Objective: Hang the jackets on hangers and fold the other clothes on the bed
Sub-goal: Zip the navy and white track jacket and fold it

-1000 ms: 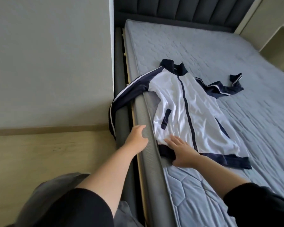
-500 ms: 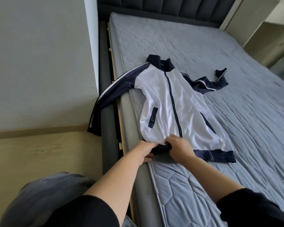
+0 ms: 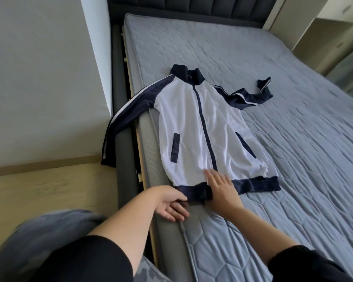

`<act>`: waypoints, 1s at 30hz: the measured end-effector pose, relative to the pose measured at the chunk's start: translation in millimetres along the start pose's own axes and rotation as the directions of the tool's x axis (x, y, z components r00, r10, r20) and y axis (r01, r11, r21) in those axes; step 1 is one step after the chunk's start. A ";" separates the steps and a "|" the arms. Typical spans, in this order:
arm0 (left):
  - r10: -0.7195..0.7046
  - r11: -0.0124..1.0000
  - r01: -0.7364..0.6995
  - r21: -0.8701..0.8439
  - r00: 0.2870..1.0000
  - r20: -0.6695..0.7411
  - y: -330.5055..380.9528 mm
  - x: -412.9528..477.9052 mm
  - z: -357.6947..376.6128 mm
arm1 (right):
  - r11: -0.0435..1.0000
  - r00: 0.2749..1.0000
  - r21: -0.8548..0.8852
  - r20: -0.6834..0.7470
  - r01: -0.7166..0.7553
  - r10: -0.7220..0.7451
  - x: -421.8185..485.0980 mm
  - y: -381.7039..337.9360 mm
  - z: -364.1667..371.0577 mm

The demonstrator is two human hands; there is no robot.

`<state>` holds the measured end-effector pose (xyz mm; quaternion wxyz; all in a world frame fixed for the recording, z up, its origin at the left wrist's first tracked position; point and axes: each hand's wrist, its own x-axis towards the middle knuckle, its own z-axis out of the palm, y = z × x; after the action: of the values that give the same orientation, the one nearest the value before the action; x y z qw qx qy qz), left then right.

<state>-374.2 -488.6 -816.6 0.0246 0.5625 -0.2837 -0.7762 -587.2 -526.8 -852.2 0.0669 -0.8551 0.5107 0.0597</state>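
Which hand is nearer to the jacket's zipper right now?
Right. The right hand lies flat on the jacket, fingertips beside the lower end of the zipper. The left hand is at the corner of the hem, by the edge of the mattress, farther off.

Right hand (image 3: 222, 190) lies flat on jacket (image 3: 192, 129) hem.

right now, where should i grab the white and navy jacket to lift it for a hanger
Probably the two shoulders beside the navy collar, pinched from above at the far end. The jacket lies flat, zipped, collar away from you, so it should hang straight from there.
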 end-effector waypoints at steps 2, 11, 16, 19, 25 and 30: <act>0.109 0.985 -0.129 -0.114 0.981 -0.162 -3.2 5.4 -2.4 | 0.987 0.985 -0.011 -0.065 -0.161 0.160 -0.6 3.5 1.7; 0.194 0.969 -0.223 -0.102 0.952 -0.236 -0.3 4.6 -8.6 | 0.932 0.979 -0.300 -0.077 -0.205 0.190 11.1 33.7 -46.4; 0.035 0.999 -0.035 0.039 0.999 -0.002 -4.0 8.6 14.1 | 0.934 0.955 -0.317 0.187 -0.165 0.232 -7.5 45.3 -40.7; -0.040 0.980 0.036 0.197 0.999 0.015 -9.6 10.9 18.7 | 0.955 0.835 -0.274 0.495 -0.113 0.241 -13.6 41.3 -38.6; 0.170 0.985 -0.169 0.027 0.939 -0.298 -8.3 14.5 -2.8 | 0.954 0.897 0.111 0.384 -0.278 0.217 9.2 25.7 -47.5; 0.151 0.982 -0.184 -0.037 0.893 -0.425 -5.0 17.7 -5.3 | 0.915 0.917 0.109 0.139 -0.389 0.374 -2.9 55.3 -16.0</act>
<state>-374.6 -492.9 -835.3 0.1733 0.6883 -0.2892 -0.6423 -636.8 -553.0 -838.9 0.1407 -0.7274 0.6661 0.0860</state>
